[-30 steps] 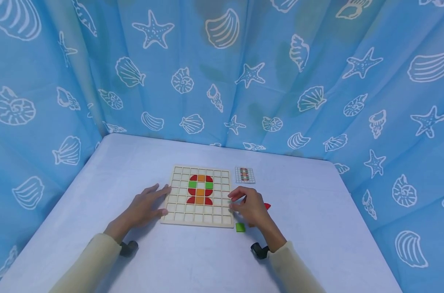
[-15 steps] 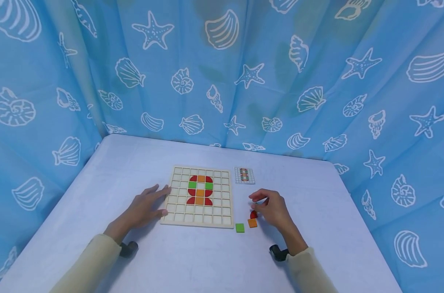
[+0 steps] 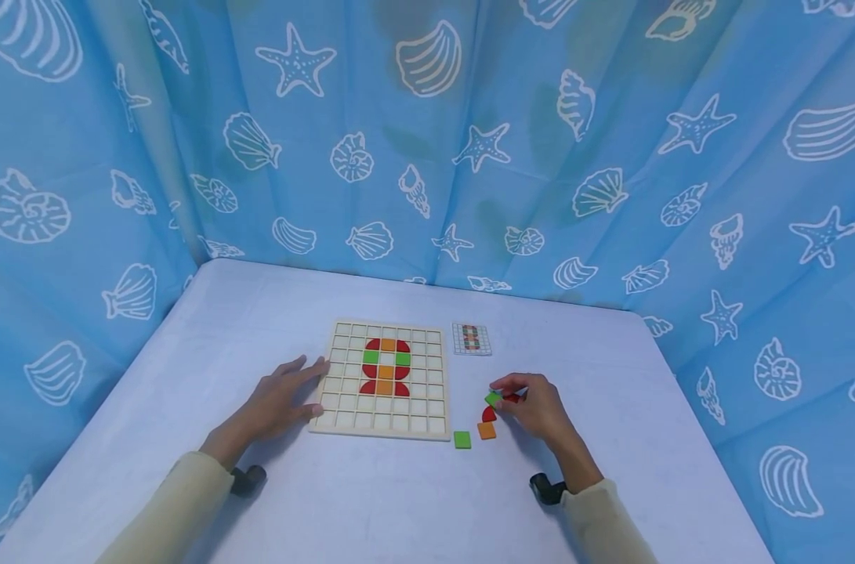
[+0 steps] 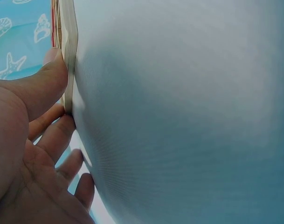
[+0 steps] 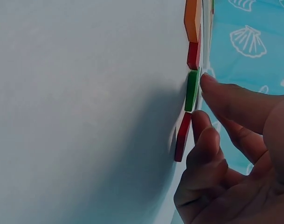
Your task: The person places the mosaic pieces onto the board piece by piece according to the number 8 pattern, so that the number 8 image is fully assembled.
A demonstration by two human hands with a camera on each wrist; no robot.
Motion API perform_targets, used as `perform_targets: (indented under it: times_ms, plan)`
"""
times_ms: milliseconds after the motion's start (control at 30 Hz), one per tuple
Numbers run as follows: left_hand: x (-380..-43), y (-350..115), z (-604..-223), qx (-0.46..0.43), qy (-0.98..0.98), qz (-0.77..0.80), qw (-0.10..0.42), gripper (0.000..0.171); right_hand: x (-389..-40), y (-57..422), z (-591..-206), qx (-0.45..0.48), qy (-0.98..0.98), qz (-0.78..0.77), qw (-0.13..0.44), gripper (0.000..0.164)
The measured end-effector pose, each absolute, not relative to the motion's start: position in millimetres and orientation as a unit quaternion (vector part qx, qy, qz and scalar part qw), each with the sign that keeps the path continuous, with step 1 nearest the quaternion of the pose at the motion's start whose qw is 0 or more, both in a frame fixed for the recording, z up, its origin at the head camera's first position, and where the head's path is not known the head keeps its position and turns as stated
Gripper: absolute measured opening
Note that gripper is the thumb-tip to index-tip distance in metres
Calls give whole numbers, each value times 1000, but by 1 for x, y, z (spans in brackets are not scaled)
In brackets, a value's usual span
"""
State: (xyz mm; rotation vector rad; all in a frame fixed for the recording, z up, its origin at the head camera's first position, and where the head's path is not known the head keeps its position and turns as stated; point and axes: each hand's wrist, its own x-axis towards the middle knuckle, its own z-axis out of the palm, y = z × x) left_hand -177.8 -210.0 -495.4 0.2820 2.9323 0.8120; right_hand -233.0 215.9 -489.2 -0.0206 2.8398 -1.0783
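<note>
A square wooden grid board [image 3: 342, 419] lies on the table with a figure of red, orange and green tiles near its middle. My left hand [image 3: 275, 399] rests at its left edge, fingers spread; in the left wrist view the thumb [image 4: 51, 77] lies along the rim. To the right of the board, my right hand [image 3: 536, 403] pinches a green square tile [image 3: 494, 399] between thumb and fingers, close over the table. In the right wrist view this green tile [image 5: 191, 91] stands in line between two red pieces. One red piece [image 3: 513, 398] is partly hidden by the fingers.
A rounded red piece [image 3: 489, 413], an orange square [image 3: 487, 431] and another green square [image 3: 462, 440] lie near the board's right corner. A small pattern card [image 3: 472, 338] sits beyond them. A blue shell-print curtain [image 3: 427, 157] surrounds the white table [image 3: 371, 501].
My right hand has moved right, from the board's right edge to the loose pieces, uncovering the orange square and a red piece. A green tile now shows at its fingertips. The left hand has stayed put.
</note>
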Motion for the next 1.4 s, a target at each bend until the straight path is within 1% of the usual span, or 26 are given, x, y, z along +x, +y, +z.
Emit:
perform_targets:
  times_ms: [333, 633, 733, 933, 1400]
  plan:
    - [-177, -209, -494, 93, 959, 265, 41, 79, -236, 213, -491, -1, 946, -321, 54, 26]
    - [-177, -209, -495, 91, 959, 266, 48, 78, -238, 213, -490, -4, 940, -337, 50, 23]
    - [-177, -209, -495, 93, 959, 265, 49, 78, -237, 211, -489, -7, 935, -353, 47, 20]
    - [-178, -210, -494, 97, 958, 265, 45, 77, -236, 199, -483, -10, 918, -395, 46, 16]
    - [-180, -211, -498, 94, 959, 263, 40, 80, -232, 160, -478, -41, 902, -428, 38, 18]
